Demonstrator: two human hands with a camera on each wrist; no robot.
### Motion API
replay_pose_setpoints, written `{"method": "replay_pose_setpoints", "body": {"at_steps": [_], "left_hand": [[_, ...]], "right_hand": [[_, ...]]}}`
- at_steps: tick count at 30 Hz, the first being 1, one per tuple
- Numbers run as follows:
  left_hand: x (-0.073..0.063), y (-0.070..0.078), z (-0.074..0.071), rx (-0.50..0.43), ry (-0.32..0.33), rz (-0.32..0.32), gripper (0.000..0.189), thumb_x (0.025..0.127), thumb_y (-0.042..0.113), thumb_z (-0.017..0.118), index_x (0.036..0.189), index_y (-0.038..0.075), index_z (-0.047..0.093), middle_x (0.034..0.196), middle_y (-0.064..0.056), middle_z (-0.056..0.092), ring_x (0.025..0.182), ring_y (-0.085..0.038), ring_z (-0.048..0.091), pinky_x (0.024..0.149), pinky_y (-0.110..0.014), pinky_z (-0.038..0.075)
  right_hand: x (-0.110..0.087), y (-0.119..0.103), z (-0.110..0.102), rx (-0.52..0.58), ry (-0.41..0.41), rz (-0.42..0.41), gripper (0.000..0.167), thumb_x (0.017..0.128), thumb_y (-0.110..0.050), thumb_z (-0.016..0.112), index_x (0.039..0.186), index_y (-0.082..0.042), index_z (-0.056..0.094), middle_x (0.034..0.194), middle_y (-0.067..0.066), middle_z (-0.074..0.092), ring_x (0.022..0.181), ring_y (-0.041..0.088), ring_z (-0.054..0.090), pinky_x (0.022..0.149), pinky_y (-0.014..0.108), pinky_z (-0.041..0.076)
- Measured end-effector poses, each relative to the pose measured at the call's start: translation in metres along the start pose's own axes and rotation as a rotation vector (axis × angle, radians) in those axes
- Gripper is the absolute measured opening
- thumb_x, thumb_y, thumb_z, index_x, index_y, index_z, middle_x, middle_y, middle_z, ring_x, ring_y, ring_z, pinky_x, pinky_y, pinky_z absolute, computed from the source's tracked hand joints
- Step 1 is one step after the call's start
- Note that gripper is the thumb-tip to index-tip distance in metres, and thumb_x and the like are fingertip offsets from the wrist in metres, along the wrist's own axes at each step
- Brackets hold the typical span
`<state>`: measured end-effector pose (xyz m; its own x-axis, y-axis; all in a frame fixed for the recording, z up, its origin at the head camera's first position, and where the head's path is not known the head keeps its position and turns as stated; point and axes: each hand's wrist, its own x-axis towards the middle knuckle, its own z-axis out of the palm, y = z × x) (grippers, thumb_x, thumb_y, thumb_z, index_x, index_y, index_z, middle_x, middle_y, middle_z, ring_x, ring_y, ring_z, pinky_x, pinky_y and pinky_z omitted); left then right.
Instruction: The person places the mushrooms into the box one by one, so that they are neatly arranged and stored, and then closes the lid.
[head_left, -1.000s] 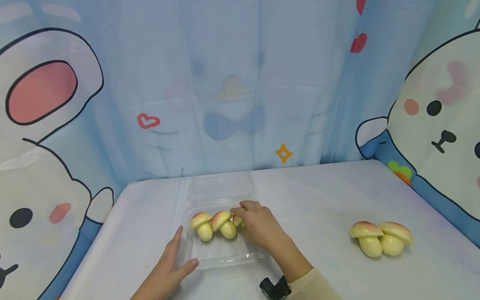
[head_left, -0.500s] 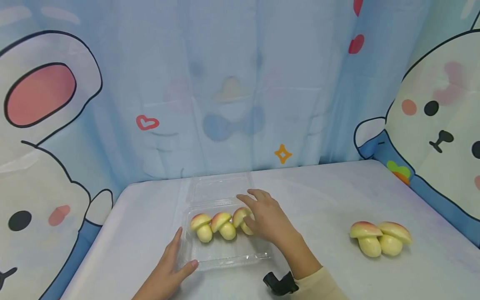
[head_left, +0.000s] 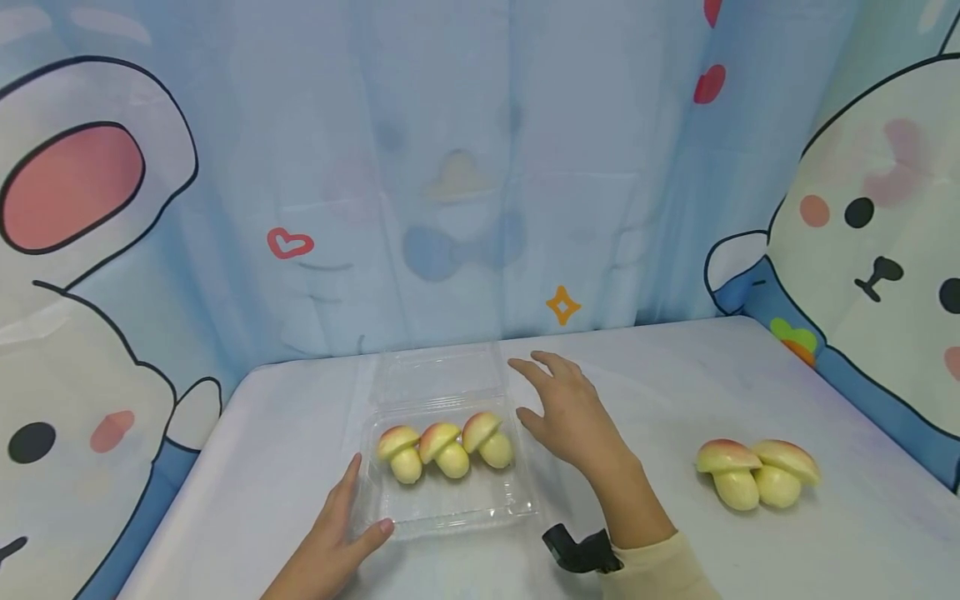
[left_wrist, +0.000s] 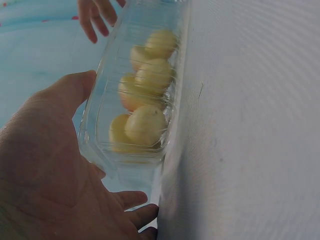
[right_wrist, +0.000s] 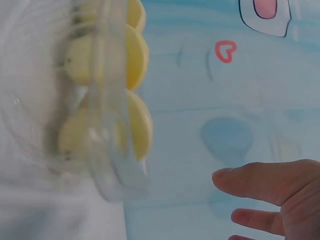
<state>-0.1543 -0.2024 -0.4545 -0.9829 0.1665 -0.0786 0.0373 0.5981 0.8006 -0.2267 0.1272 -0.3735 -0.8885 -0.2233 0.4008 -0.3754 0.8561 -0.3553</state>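
Three yellow mushroom-shaped pieces with reddish caps, the middle mushroom (head_left: 450, 454) among them, lie in a row inside a clear plastic box (head_left: 442, 512) whose lid is folded back. My left hand (head_left: 330, 533) rests at the box's left front corner, thumb and fingers spread; in the left wrist view the thumb touches the wall of the box (left_wrist: 95, 130). Just past the box's right side, my right hand (head_left: 573, 412) hovers with loosely spread fingers and holds nothing. The right wrist view shows that hand (right_wrist: 270, 200) apart from the box.
Two more mushroom pieces (head_left: 757, 475) lie side by side on the white table (head_left: 637, 517) at the right. The clear lid (head_left: 438, 375) lies behind the box. A blue cartoon curtain (head_left: 450, 183) hangs along the table's back edge. A black strap mount (head_left: 581, 550) sits on the right wrist.
My right hand has let go of the third mushroom, lifted off and moved right, out of the box. That mushroom now shows fully. The left hand has stayed in place.
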Motion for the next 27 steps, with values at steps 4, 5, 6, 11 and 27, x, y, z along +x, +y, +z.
{"method": "replay_pose_setpoints", "body": {"at_steps": [4, 5, 6, 11, 27], "left_hand": [[0.0, 0.001, 0.0, -0.004, -0.006, -0.015, 0.102, 0.096, 0.051, 0.068, 0.168, 0.015, 0.005, 0.169, -0.029, 0.014, 0.155, -0.054, 0.013, 0.117, -0.077, 0.018], [0.0, 0.001, 0.0, -0.003, -0.007, -0.018, 0.102, 0.096, 0.051, 0.068, 0.168, 0.015, 0.005, 0.169, -0.03, 0.014, 0.155, -0.054, 0.013, 0.117, -0.077, 0.018], [0.0, 0.001, 0.0, -0.003, -0.008, -0.02, 0.102, 0.096, 0.051, 0.068, 0.168, 0.015, 0.005, 0.169, -0.03, 0.014, 0.155, -0.054, 0.013, 0.117, -0.077, 0.018], [0.0, 0.001, 0.0, 0.0, -0.007, -0.018, 0.103, 0.096, 0.051, 0.069, 0.168, 0.015, 0.005, 0.169, -0.029, 0.014, 0.156, -0.053, 0.013, 0.117, -0.077, 0.018], [-0.001, 0.001, -0.001, -0.001, -0.004, -0.022, 0.103, 0.095, 0.051, 0.069, 0.168, 0.015, 0.005, 0.169, -0.03, 0.014, 0.156, -0.053, 0.013, 0.117, -0.076, 0.018]], "right_hand": [[-0.001, 0.006, -0.011, 0.015, 0.001, 0.059, 0.064, 0.088, -0.01, 0.08, 0.148, -0.013, 0.057, 0.152, 0.023, 0.05, 0.14, 0.05, 0.046, 0.108, 0.067, 0.043], [-0.002, 0.008, -0.013, 0.018, 0.001, 0.075, 0.064, 0.088, -0.009, 0.08, 0.148, -0.013, 0.056, 0.153, 0.023, 0.049, 0.14, 0.051, 0.045, 0.108, 0.068, 0.043], [-0.002, 0.01, -0.016, 0.02, -0.001, 0.091, 0.064, 0.088, -0.009, 0.079, 0.148, -0.013, 0.056, 0.154, 0.024, 0.048, 0.141, 0.051, 0.044, 0.107, 0.068, 0.043], [-0.003, 0.021, -0.029, 0.033, -0.018, 0.174, 0.065, 0.089, -0.01, 0.078, 0.15, -0.011, 0.054, 0.156, 0.026, 0.043, 0.14, 0.054, 0.041, 0.105, 0.071, 0.043], [-0.012, 0.058, -0.052, 0.088, -0.156, 0.358, 0.069, 0.091, -0.017, 0.076, 0.152, -0.003, 0.047, 0.155, 0.035, 0.035, 0.137, 0.061, 0.034, 0.105, 0.074, 0.04]]}}
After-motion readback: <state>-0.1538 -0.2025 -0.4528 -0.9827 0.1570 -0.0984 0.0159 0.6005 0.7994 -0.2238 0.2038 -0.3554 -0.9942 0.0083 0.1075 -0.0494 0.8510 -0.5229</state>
